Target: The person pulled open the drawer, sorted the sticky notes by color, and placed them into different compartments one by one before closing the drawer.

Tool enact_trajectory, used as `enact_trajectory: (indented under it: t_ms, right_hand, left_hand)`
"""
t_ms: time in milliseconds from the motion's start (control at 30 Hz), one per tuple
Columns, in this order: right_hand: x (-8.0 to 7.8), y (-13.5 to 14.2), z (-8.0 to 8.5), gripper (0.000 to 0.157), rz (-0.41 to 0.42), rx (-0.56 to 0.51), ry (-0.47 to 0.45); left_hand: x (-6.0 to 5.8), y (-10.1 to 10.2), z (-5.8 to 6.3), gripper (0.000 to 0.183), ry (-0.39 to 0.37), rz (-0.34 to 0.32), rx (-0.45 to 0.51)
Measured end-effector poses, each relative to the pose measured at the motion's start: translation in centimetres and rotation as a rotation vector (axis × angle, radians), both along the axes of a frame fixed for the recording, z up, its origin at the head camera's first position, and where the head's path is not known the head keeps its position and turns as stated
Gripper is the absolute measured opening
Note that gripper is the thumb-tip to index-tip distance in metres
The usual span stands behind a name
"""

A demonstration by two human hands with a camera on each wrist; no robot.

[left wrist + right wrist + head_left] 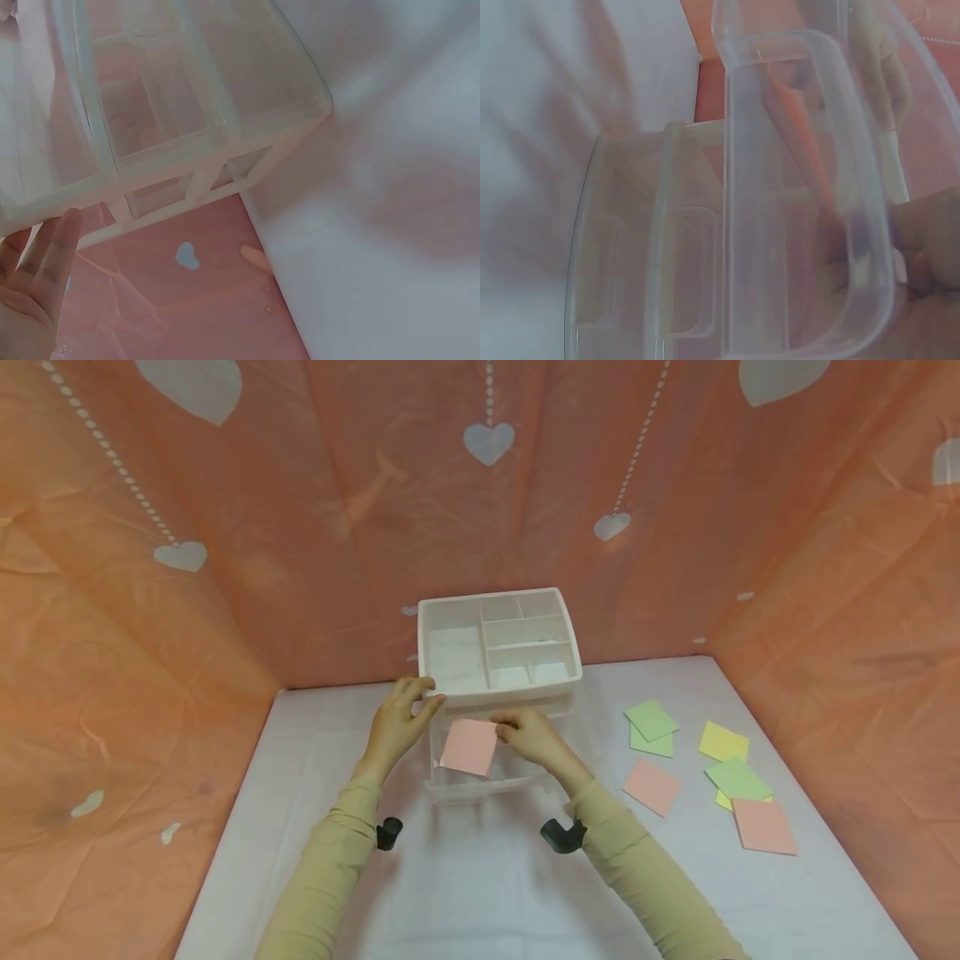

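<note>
A white drawer organizer [498,647] stands at the back of the table, its upper clear drawer [472,791] pulled out toward me. My left hand [399,722] touches the organizer's front left corner, and its fairly straight fingers [56,251] rest along the frame in the left wrist view. My right hand [531,735] pinches a square pink sticky note [468,747] by its right edge, over the open drawer. Through the clear drawer wall in the right wrist view, the pink note [799,131] appears edge-on, with part of the right hand [930,262] beside the drawer.
On the table's right lie green sticky notes [651,721], a yellow one [723,741], another green one [738,778] and pink ones [651,787] [763,827]. The organizer's top tray has several compartments. An orange cloth [360,527] with hearts hangs behind and at both sides.
</note>
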State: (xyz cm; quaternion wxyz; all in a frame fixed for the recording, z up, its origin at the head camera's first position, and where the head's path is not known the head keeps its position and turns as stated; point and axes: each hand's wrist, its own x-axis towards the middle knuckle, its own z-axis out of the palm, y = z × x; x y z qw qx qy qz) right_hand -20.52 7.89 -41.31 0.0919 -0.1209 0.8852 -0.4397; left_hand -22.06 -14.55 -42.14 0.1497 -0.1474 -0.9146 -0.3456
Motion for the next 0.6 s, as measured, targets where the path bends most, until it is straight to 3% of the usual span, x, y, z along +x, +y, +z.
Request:
enact_trajectory:
  t_ms: [600]
  right_hand:
    - [0.35,0.43,0.68,0.032,-0.003,-0.086,0.008]
  left_hand:
    - [0.15,0.12,0.07,0.030,-0.002,0.013,0.010]
